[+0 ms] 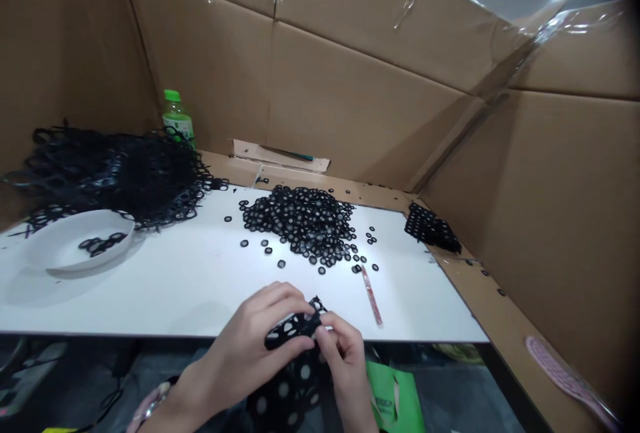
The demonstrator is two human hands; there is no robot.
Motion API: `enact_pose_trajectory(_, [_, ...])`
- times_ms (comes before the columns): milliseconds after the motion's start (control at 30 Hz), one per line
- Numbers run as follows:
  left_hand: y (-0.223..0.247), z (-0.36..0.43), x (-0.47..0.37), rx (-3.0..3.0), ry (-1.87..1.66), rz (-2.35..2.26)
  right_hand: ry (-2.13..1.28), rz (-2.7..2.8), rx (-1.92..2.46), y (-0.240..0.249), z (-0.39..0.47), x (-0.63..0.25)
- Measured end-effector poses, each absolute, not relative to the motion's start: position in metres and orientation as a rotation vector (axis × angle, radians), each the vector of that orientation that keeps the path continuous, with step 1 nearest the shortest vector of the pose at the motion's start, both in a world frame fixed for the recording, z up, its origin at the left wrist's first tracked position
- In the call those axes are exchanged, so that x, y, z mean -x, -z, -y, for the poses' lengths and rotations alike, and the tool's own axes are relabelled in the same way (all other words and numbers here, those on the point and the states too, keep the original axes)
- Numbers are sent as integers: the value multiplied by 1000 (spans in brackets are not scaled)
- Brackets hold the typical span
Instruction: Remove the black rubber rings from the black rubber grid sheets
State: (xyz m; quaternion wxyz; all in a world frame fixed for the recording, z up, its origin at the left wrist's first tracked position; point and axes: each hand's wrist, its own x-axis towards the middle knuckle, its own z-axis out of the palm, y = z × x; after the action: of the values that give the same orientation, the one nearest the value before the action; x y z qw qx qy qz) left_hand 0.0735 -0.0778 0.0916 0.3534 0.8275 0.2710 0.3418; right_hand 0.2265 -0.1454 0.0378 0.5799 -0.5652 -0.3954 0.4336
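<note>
Both hands meet at the front edge of the white board. My left hand point(265, 336) pinches a black sheet with rows of round holes point(290, 330) between thumb and fingers. On the sheet's right end, my right hand point(343, 353) closes thumb and forefinger at a corner close to the left fingertips. Whether a small piece sits in that pinch is hidden. Black material with pale dots point(283, 390) shows below the hands; I cannot tell if it belongs to the sheet. Beyond the hands lies a heap of small black rings point(305, 220), with several loose ones around it.
A white bowl point(55, 243) with several black rings stands left, before a tangled pile of black cut-out strips point(115, 173). Behind is a green-capped bottle point(177, 116). A red slim packet point(371, 296) lies right of centre. Stacked perforated black sheets point(431, 228) lie right. Cardboard walls point(350, 86) enclose the board.
</note>
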Motion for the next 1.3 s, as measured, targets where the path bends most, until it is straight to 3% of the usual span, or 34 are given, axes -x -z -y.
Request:
enact_pose_trajectory(267, [-87,76,-81,-1886,-780,-682,-745,1155,1376,-34,154,-236])
enact_pose_trajectory(433, [-80,81,-83,-2097,-989,-689,-822,1249,1258,-45,144,-235])
enact_pose_trajectory(700, [-98,80,-83,-2028,-568,-646,-889,1287,1308,-69,134,-240])
enact_pose_trajectory(1033, [-79,69,-87,-2211,-878,-407,-1122,876,1497,-63,141,-243])
enact_pose_trajectory(1300, [-85,68,-87,-2054,-766,-428,-1185,1153,1338,-71,148,-253])
